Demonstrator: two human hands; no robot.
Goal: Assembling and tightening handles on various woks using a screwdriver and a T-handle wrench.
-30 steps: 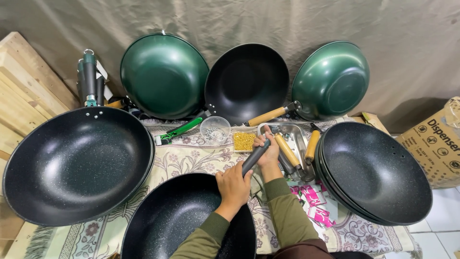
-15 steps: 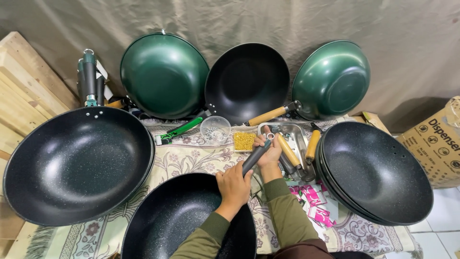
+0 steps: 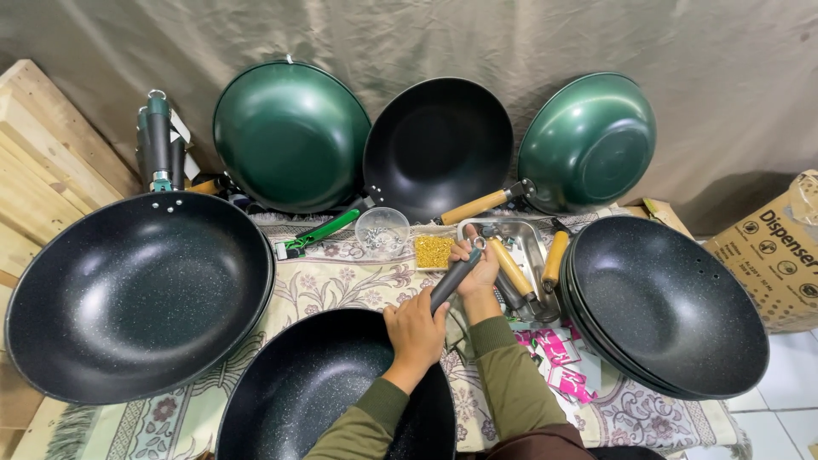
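Centrally, clear bowl (image 3: pixel 382 230) w/ metal bits, tray (image 3: pixel 434 250) w/ yellow bits

Both arms wear long olive-green sleeves — ribbed cuffs, each hand bare.

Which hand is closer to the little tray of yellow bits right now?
Right. The right hand grips the far end of the dark handle just beside the tray of yellow bits; the left hand is lower, at the pan rim.
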